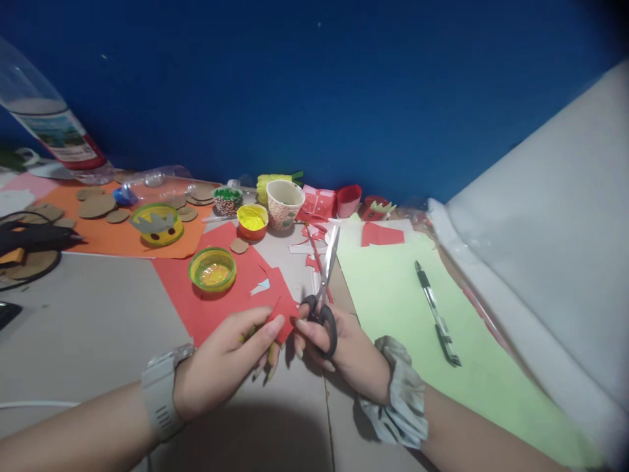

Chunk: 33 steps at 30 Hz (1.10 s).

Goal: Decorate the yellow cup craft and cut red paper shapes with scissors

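Note:
My left hand (223, 360), with a grey watch on the wrist, pinches a small piece of red paper (281, 313) between thumb and fingers. My right hand (339, 347), a grey scrunchie on its wrist, grips black-handled scissors (324, 288) whose blades point up and away, slightly parted. The two hands almost touch above the cardboard work surface (98, 314). A larger red paper sheet (221, 288) lies just beyond my left hand.
A green lid with yellow paint (212, 269) sits on the red sheet. Behind stand a yellow paint pot (252, 221), a paper cup (285, 203) and red paper scraps (381, 234). A pen (436, 313) lies on a light green sheet (393, 295). Orange paper with cardboard discs (98, 206) lies left.

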{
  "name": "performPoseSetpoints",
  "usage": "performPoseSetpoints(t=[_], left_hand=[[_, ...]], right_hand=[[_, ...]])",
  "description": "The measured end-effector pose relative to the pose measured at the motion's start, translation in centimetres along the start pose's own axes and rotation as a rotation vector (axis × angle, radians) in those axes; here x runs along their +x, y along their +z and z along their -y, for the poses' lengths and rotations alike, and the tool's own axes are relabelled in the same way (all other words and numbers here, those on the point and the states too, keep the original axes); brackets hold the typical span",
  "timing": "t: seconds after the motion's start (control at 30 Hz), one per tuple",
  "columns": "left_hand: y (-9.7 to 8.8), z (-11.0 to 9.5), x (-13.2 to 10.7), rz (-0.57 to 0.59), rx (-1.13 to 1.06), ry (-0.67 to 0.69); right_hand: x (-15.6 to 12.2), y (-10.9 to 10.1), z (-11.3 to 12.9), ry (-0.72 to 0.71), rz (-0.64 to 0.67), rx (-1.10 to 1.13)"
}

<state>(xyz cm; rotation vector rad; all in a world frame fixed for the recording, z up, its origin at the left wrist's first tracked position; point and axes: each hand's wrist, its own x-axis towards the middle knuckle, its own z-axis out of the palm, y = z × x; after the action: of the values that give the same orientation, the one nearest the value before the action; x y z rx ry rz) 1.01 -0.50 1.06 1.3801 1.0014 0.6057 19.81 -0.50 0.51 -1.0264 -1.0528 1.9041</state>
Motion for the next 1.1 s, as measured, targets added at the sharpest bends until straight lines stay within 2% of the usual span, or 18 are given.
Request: performPoseSetpoints(t=[0.4,0.83,0.97,1.1], left_hand=[[-0.01,-0.22,-0.02,0.047,0.046,-0.016],[-0.25,-0.18,0.16,0.133,0.186,0.017],[-0.24,-0.45,0.06,0.136,0.142,0.033],[-0.15,-0.7,-0.14,0.091,0.035,0.022]], right_hand=[[-0.07,-0.37,-0.42,-0.023,-0.036,0.016],[0.0,-0.56,-0.56,-0.08,0.018,0.063],[0.06,-0.5,-0.47,-0.067,-0.009,0.056],[0.09,-0.22,-0.09,-0.073,-0.024,0.039]])
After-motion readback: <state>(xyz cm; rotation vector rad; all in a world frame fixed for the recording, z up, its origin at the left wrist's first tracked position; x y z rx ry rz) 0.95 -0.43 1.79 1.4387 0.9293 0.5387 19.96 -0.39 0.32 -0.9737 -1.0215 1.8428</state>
